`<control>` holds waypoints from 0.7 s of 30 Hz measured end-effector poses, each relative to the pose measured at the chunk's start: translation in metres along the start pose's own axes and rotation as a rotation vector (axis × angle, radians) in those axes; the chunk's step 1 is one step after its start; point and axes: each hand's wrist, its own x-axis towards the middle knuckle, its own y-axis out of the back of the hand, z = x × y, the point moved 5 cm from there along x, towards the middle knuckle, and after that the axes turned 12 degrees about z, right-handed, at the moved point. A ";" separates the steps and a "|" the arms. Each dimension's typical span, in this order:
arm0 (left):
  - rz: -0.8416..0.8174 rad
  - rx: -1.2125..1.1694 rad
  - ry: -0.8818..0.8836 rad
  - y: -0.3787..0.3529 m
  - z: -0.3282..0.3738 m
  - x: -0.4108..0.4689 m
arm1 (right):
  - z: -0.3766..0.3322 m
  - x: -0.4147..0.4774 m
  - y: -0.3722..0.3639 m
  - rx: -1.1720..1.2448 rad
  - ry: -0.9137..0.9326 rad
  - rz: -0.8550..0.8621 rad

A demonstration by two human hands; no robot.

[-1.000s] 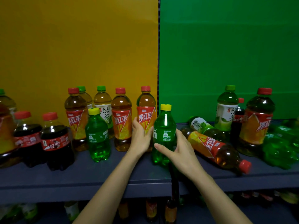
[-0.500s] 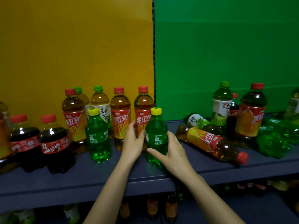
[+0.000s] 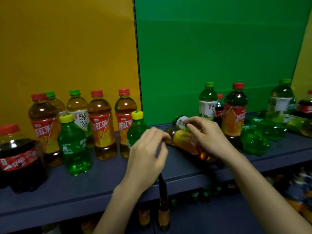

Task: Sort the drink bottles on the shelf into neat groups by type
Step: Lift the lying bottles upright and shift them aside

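1. Left hand (image 3: 146,159): raised over the shelf (image 3: 101,183), fingers loosely curled, holding nothing.
2. Right hand (image 3: 209,137): fingers spread and relaxed, gripping nothing. It hangs over a fallen iced tea bottle (image 3: 185,142); contact cannot be confirmed.
3. A yellow-capped green soda bottle (image 3: 136,130) stands upright just behind the left hand, partly hidden by it.
4. A fallen green tea bottle (image 3: 181,121) lies just beyond the right hand's fingertips (image 3: 185,122).
5. Left of the left hand: a second green soda bottle (image 3: 74,146) stands upright in front of a row of iced tea bottles (image 3: 101,125); a cola bottle (image 3: 18,157) is farther left.
6. Right of the right hand: an upright iced tea bottle (image 3: 234,112), with toppled green soda bottles (image 3: 255,141) beyond it.
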 end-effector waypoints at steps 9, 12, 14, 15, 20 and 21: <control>-0.618 0.179 -0.019 -0.123 -0.008 0.004 | 0.079 0.059 -0.007 -0.225 -0.092 -0.266; -0.691 0.220 -0.042 -0.141 -0.012 0.009 | 0.089 0.068 -0.024 -0.261 -0.092 -0.355; -0.691 0.240 -0.045 -0.145 -0.013 0.013 | 0.094 0.074 -0.035 -0.278 -0.090 -0.400; -0.681 0.247 -0.049 -0.145 -0.014 0.013 | 0.096 0.076 -0.039 -0.280 -0.099 -0.416; -0.588 0.324 -0.011 -0.134 -0.021 0.009 | 0.098 0.082 -0.059 -0.364 -0.095 -0.530; -0.566 0.344 0.010 -0.132 -0.024 0.008 | 0.097 0.083 -0.062 -0.377 -0.096 -0.549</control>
